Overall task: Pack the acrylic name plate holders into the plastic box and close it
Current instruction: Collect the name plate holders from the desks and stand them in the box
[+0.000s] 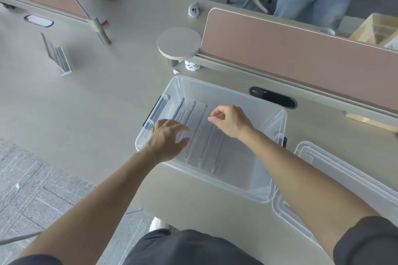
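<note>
Grey table (107,103) surface carries all items. The plastic box (226,180) stands open at the near edge of the table. Inside the box, the acrylic name plate holders (195,127) stand upright in a row against its latch-side wall. Your right hand (230,120) is above the box interior; its fingers are curled, with thumb and forefinger pinching the top edge of the innermost holder (212,148). Your left hand (165,140) reaches over the box rim at the latch side, fingers spread and relaxed above the row; contact with the holders cannot be confirmed. The box lid (336,170) lies flat just beside the box, on the side opposite the latch. A second group of holders (58,56) stands on the table well apart from the box. A divider panel (301,54) runs behind the box.
</note>
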A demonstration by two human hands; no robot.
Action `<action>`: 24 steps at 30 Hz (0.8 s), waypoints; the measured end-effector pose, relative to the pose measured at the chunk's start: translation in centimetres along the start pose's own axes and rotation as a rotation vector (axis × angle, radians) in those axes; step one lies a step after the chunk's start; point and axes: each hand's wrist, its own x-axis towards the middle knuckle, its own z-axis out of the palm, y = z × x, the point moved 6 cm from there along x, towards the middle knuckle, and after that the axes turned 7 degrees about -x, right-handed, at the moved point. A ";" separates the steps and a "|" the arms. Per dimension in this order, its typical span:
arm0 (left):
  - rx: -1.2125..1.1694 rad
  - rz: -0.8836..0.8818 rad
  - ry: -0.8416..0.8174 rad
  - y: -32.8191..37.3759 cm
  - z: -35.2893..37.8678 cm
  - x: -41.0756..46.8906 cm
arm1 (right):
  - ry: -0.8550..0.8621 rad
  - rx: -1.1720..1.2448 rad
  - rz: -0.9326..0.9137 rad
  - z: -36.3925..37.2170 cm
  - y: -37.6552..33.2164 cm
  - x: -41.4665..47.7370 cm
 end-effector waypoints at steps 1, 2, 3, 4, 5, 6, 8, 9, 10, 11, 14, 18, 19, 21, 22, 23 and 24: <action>-0.026 0.002 0.038 -0.6 -1.0 -0.4 | 0.003 -0.010 -0.019 0.2 -1.2 -0.3; -0.048 0.005 0.072 -1.4 -1.9 -0.9 | 0.006 -0.027 -0.041 0.4 -2.5 -0.5; -0.072 0.003 0.104 -2.3 -2.9 -1.4 | 0.008 -0.051 -0.065 0.7 -4.0 -0.7; -0.098 -0.003 0.134 -3.4 -4.0 -1.9 | 0.009 -0.078 -0.089 1.0 -5.6 -0.8; -0.124 -0.014 0.157 -4.6 -5.1 -2.6 | 0.013 -0.102 -0.113 1.5 -7.4 -0.8; -0.147 -0.021 0.176 -6.0 -6.2 -3.5 | 0.019 -0.117 -0.139 2.1 -9.3 -0.9; -0.171 -0.015 0.222 -8.8 -8.4 -5.6 | 0.025 -0.129 -0.193 3.6 -13.7 -1.1; -0.182 -0.014 0.241 -10.5 -9.6 -7.0 | 0.028 -0.138 -0.216 4.7 -16.1 -1.3; -0.195 -0.017 0.256 -11.8 -10.4 -8.0 | 0.027 -0.146 -0.229 5.4 -17.9 -1.4; -0.212 -0.033 0.263 -13.1 -11.2 -9.0 | 0.019 -0.158 -0.239 6.2 -19.6 -1.5; -0.243 -0.100 0.267 -18.3 -14.4 -13.2 | -0.004 -0.227 -0.271 9.8 -25.9 -2.4; -0.270 -0.169 0.353 -23.8 -18.6 -16.9 | -0.032 -0.416 -0.328 13.2 -32.1 -2.5; -0.270 -0.190 0.363 -25.1 -19.4 -17.5 | -0.036 -0.451 -0.349 13.9 -33.5 -2.4; -0.263 -0.227 0.369 -27.5 -20.8 -18.3 | -0.039 -0.505 -0.378 15.0 -35.7 -1.9; -0.264 -0.241 0.375 -28.4 -21.4 -18.5 | -0.039 -0.529 -0.386 15.4 -36.7 -1.6; -0.266 -0.254 0.387 -29.3 -22.0 -18.6 | -0.042 -0.545 -0.395 15.6 -37.5 -1.3; -0.264 -0.269 0.400 -30.1 -22.6 -18.5 | -0.048 -0.557 -0.402 15.7 -38.2 -0.9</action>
